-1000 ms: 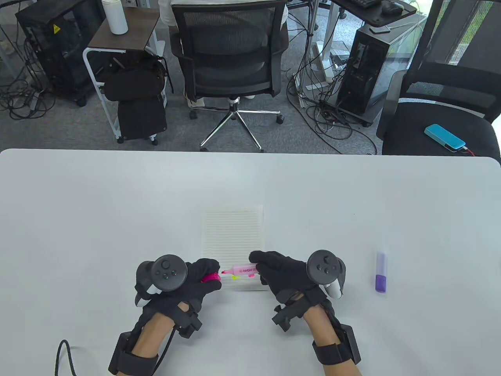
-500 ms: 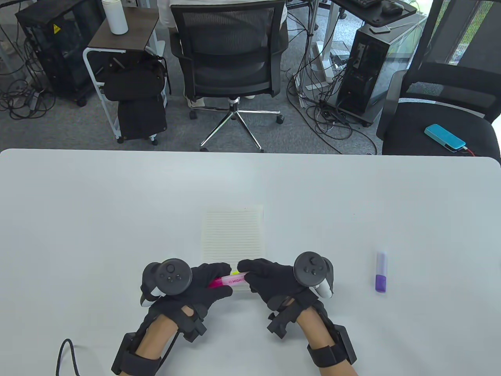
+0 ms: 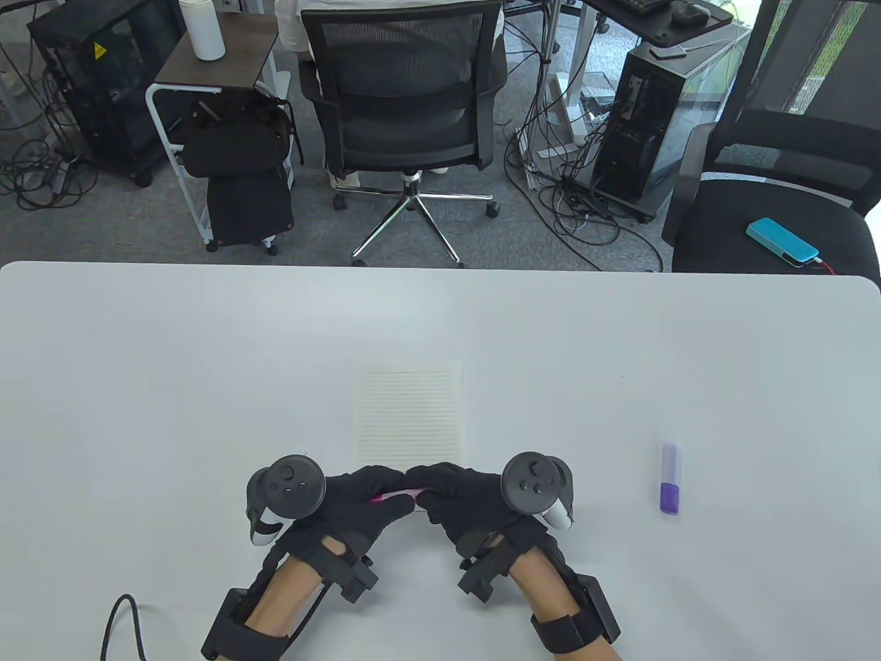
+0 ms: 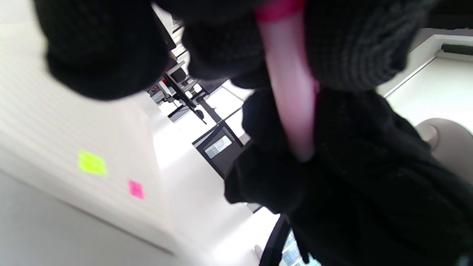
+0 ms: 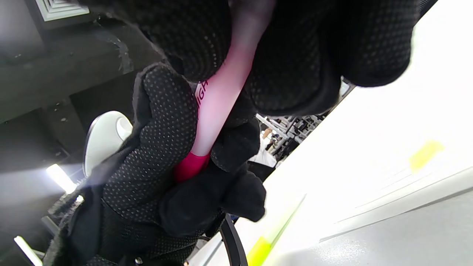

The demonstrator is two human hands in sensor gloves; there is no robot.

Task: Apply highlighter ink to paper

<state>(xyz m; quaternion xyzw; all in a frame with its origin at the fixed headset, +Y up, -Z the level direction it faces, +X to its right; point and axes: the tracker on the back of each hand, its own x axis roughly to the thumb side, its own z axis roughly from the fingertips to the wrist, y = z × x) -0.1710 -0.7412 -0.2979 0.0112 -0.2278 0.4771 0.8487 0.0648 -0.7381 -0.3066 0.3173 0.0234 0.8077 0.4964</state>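
Observation:
A lined sheet of paper (image 3: 411,416) lies on the white table (image 3: 619,358). It carries a yellow mark (image 4: 91,163) and a pink mark (image 4: 136,189) near its near edge. My left hand (image 3: 375,501) and my right hand (image 3: 432,490) meet over that edge and both grip a pink highlighter (image 3: 398,494). The right hand holds its pale pink barrel (image 5: 221,99). The left hand's fingers close round its darker pink cap (image 5: 190,167), which sits on the barrel. The barrel also shows in the left wrist view (image 4: 292,99).
A purple highlighter (image 3: 670,479) lies on the table to the right of my right hand. A black cable (image 3: 117,620) loops at the near left edge. Office chairs and computer cases stand beyond the far table edge.
The hands have come together. The bare pink tip seen a second ago has gone into the cap held by my left hand, and the barrel is now almost hidden between the gloves.

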